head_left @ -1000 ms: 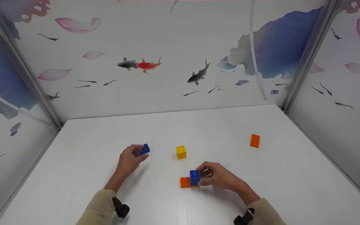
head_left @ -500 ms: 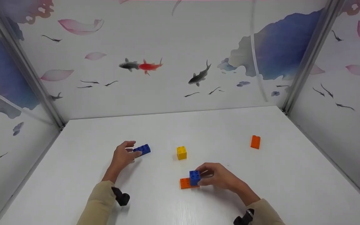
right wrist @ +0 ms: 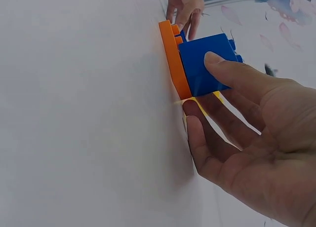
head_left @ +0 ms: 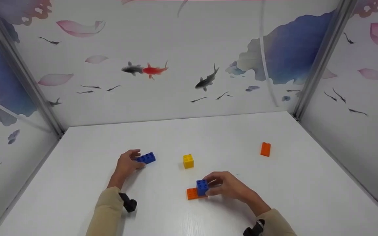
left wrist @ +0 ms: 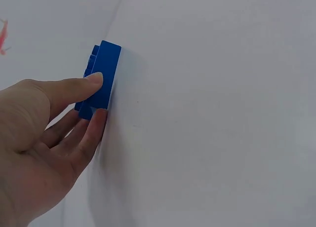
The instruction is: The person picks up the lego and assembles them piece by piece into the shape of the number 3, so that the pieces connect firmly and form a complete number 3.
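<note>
Pinching a brick's [head_left: 148, 158] end is the left hand [head_left: 125, 166]; the right [head_left: 229, 186] pinches a cube [head_left: 201, 187], seemingly flush on an orange plate [head_left: 191, 193].

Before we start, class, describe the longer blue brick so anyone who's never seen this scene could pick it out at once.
On the white table, find the yellow brick, then look to its left, where the person's left hand holds the longer blue brick. Unlike the shorter blue brick over an orange plate, it is clearly elongated.

left grip [head_left: 126, 164] and right grip [head_left: 228, 186] in pinch poses
</note>
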Tool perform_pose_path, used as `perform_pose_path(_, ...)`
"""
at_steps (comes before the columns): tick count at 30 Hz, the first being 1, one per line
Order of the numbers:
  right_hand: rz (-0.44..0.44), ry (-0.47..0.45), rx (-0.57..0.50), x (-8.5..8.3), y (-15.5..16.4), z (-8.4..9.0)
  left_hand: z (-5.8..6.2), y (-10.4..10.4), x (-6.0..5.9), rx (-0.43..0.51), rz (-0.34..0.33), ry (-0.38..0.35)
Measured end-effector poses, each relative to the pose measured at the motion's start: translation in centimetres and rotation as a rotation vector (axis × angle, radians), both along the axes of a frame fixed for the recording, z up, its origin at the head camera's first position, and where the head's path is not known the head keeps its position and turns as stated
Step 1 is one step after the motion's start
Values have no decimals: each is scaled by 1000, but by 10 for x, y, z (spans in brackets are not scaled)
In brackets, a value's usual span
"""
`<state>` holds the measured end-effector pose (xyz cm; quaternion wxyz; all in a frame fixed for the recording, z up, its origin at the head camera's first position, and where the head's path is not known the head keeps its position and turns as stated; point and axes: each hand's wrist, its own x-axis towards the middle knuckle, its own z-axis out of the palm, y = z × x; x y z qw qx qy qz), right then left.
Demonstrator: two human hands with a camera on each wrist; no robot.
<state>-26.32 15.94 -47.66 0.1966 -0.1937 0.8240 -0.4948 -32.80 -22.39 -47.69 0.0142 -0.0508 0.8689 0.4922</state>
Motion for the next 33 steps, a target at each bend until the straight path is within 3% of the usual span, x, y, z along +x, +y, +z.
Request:
perform_pose_path(12,-7,-12,-6,2,-1,0,-2,1,7,0,10,39)
perform_pose_path(23,-11,7,-12,2,0,1,4,-1,11,4,-4,104)
perform_pose_path(33,2,-3,-17,1,1,0,9,9,20,100,21,159)
